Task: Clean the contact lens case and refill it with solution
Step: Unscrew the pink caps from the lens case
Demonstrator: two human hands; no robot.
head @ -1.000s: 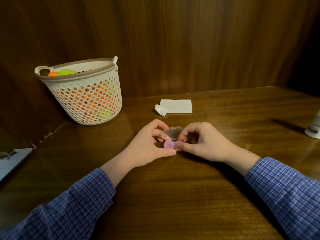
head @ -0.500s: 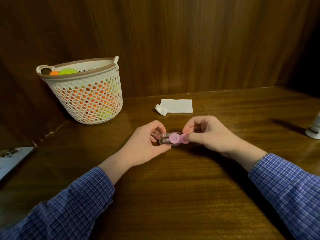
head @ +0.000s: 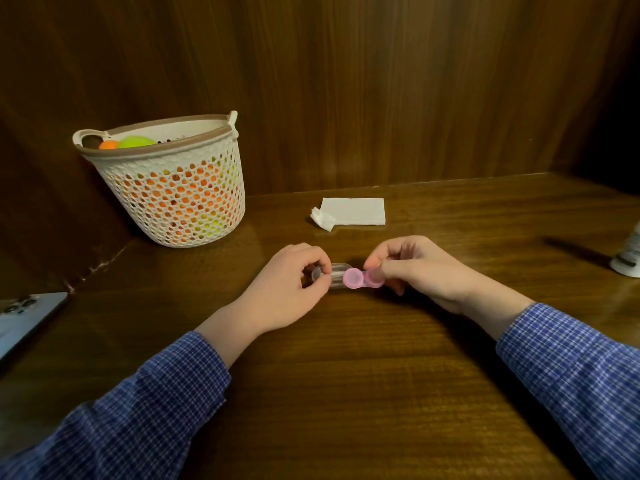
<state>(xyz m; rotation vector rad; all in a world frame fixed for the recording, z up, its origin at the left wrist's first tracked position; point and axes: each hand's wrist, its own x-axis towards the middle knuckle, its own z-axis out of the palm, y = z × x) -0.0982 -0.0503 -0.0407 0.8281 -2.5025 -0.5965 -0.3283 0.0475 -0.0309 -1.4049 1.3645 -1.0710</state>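
In the head view, a pink contact lens case [head: 362, 278] is being held just above the wooden table [head: 346, 393], near the middle of the picture. Its right cup is being pinched by the right hand [head: 420, 270], with the thumb in front and the curled fingers [head: 384, 251] behind it. At 9 o'clock from the pink case, and touching it, a clear plastic box [head: 334, 277] is being pinched by the left hand [head: 289, 289] between the thumb and the bent index finger; the other fingers of this hand are being kept curled under, so how they lie cannot be told. Both wrists are being covered by blue checked sleeves [head: 571, 368].

At 12 o'clock from the hands, a folded white tissue [head: 353, 211] is lying flat near the wooden wall. At 10 o'clock, a white lattice basket [head: 173, 188] is standing, with orange and green things being seen through its holes. At 9 o'clock, at the left edge, a part of a phone [head: 24, 320] is being shown. At 3 o'clock, at the right edge, a white bottle [head: 628, 254] is being cut off by the frame.
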